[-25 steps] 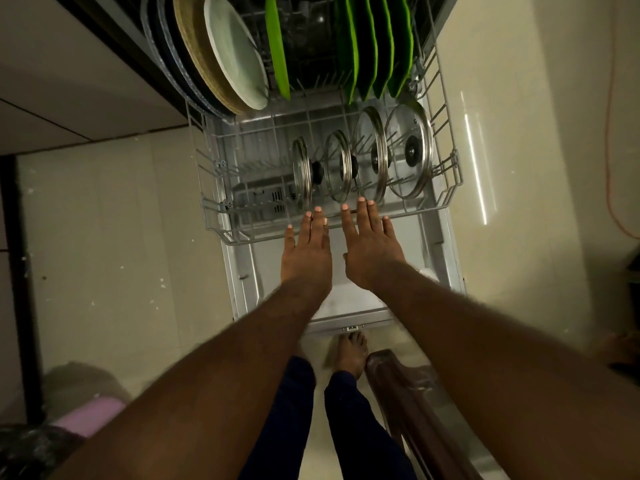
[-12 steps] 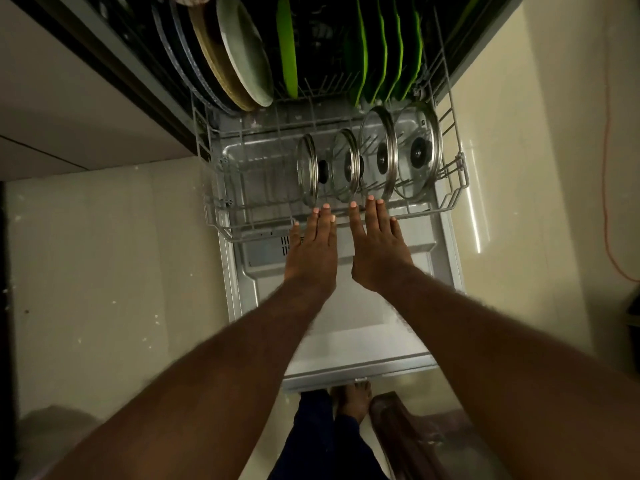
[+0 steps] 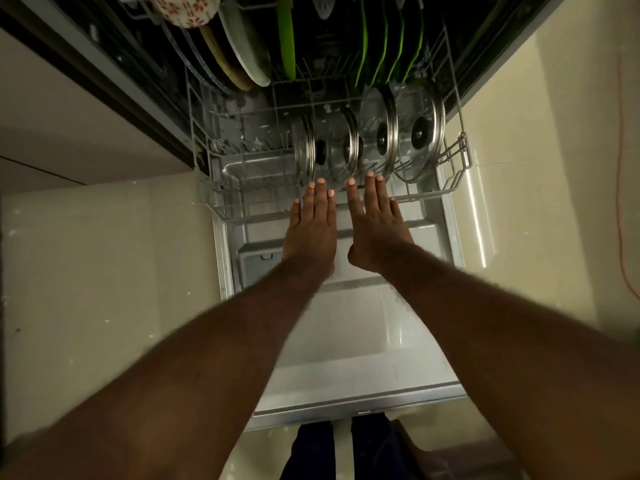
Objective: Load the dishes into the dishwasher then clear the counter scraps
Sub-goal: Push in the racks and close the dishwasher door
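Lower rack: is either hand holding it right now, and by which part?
Nothing is held. The left hand and right hand lie flat, fingers straight, seemingly pressing the front rail of the lower rack.

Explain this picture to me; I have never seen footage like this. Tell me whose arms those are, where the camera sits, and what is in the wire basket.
There is no machine here, only a person. The camera is worn on the head and looks down, so the two arms reaching forward are the wearer's own. The left hand and right hand lie flat side by side, fingers straight, with the fingertips at the front rim of the dishwasher's lower rack. The rack sits partly out over the open door. Neither hand holds anything. In the rack, four glass lids stand on edge in a row. Behind them stand green plates and a few pale plates. The person's legs show at the bottom, on a pale floor.
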